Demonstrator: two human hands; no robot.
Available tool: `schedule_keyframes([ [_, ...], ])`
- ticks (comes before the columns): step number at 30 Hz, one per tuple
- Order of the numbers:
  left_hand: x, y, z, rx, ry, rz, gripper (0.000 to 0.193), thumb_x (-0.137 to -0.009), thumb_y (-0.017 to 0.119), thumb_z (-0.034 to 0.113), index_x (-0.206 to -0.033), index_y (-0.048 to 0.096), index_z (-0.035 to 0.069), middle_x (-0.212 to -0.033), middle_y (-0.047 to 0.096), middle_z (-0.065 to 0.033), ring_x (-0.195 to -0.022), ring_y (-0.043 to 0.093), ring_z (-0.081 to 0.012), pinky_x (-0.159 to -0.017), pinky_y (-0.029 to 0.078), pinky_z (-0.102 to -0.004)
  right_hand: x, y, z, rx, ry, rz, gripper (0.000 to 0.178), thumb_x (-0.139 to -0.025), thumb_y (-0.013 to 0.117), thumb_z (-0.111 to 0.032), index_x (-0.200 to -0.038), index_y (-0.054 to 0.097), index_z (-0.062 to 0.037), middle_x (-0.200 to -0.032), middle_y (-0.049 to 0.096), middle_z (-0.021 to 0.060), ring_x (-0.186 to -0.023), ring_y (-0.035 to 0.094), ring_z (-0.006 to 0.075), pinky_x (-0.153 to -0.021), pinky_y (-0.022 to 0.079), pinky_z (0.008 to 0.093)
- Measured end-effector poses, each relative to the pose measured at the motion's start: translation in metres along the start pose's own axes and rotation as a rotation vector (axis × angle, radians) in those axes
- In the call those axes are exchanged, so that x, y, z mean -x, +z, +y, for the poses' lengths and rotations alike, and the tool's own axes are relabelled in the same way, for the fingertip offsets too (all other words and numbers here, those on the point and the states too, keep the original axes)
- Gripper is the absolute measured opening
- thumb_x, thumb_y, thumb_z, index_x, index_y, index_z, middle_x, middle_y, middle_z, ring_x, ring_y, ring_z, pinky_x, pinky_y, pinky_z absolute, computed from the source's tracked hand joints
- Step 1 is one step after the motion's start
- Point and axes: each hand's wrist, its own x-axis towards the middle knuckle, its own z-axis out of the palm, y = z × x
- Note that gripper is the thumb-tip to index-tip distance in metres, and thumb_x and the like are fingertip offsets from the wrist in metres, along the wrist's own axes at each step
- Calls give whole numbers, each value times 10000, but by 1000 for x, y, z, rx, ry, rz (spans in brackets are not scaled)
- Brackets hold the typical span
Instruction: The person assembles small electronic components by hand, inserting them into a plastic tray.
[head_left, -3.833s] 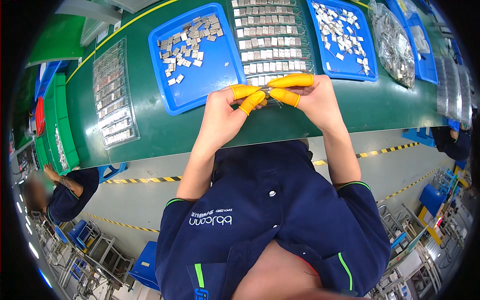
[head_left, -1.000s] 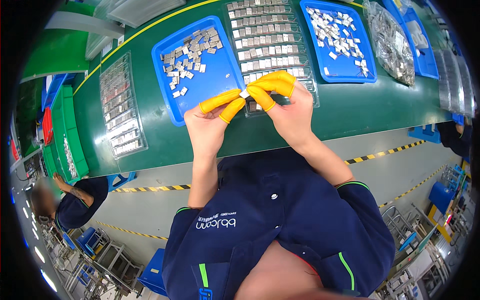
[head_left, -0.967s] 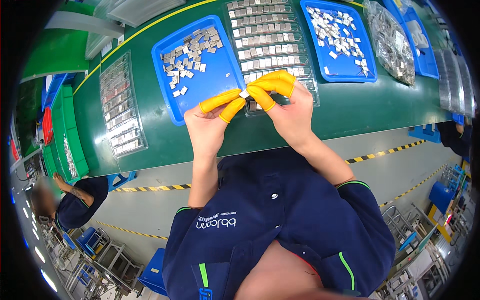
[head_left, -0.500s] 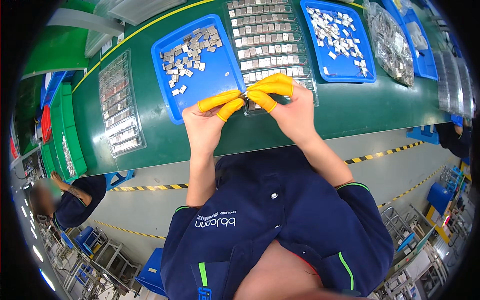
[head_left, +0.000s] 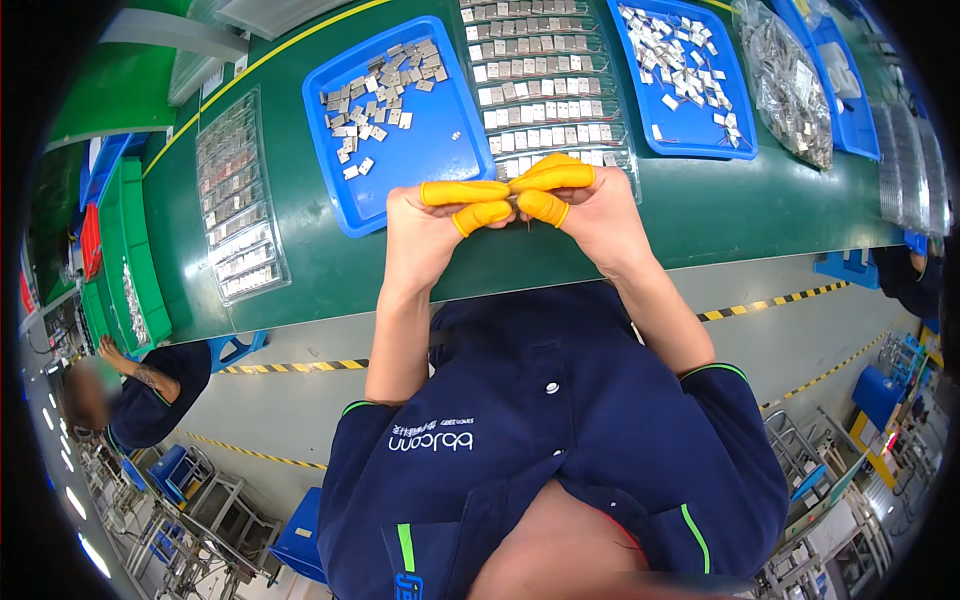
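My left hand (head_left: 420, 228) and my right hand (head_left: 606, 218), with yellow covers on thumbs and fingers, meet fingertip to fingertip above the near edge of a clear plastic tray (head_left: 628, 172). Both pinch a small metallic part (head_left: 514, 199); the fingertips hide most of it, so its exact kind cannot be told. A thin dark strand hangs below the right fingertips. Rows of small silver and white connectors (head_left: 545, 112) with thin wires fill the clear tray. To the left, a blue tray (head_left: 425, 185) holds loose metal connector shells (head_left: 385, 85).
A second blue tray (head_left: 690, 147) at the right holds white wired connectors (head_left: 685, 65). Beyond it lies a clear bag of parts (head_left: 790, 90). Another filled clear tray (head_left: 240, 200) lies at the left, near green bins (head_left: 140, 250) and a seated co-worker (head_left: 150, 395).
Both hands have shifted slightly right and a little nearer to me, still pinching together. The fingertips now cover more of the small part.
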Motion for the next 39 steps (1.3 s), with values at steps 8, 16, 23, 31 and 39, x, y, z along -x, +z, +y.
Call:
schedule_keyframes([
  [8,-7,14,-17,165,1,18,193,-755,637,-31,-938,616,-88,-823,648,-152,-714,642,-189,-682,535,-268,4,-3,1,529,-359,176,119,-752,658,-20,-867,661,12,-839,637,61,-768,604,124,-729,479,227],
  [16,-7,13,-8,-28,-34,-29,192,-758,635,-25,-940,616,-83,-849,649,-140,-751,642,-182,-709,529,-262,6,-17,6,357,-214,129,141,-721,675,-22,-861,676,-28,-839,639,56,-789,601,144,-726,469,255],
  [23,-12,-20,-15,-298,209,364,177,-764,669,45,-923,652,-29,-879,656,-74,-795,609,-109,-722,477,-218,9,-33,11,1159,-706,296,140,-615,727,-75,-745,678,-59,-762,611,38,-704,573,187,-639,462,289],
  [31,-15,-77,9,-1653,295,769,199,-672,721,178,-842,696,77,-822,635,-95,-828,542,-235,-780,397,-353,8,-32,28,1270,-769,188,109,-619,716,-91,-705,655,-63,-737,598,24,-688,554,201,-622,446,307],
  [39,-43,-72,0,-1697,249,628,334,-652,732,317,-832,677,42,-827,627,-107,-890,520,-232,-843,313,-371,7,-57,5,1172,-649,364,111,-647,717,-92,-741,670,-58,-758,617,59,-716,569,243,-702,456,334],
])
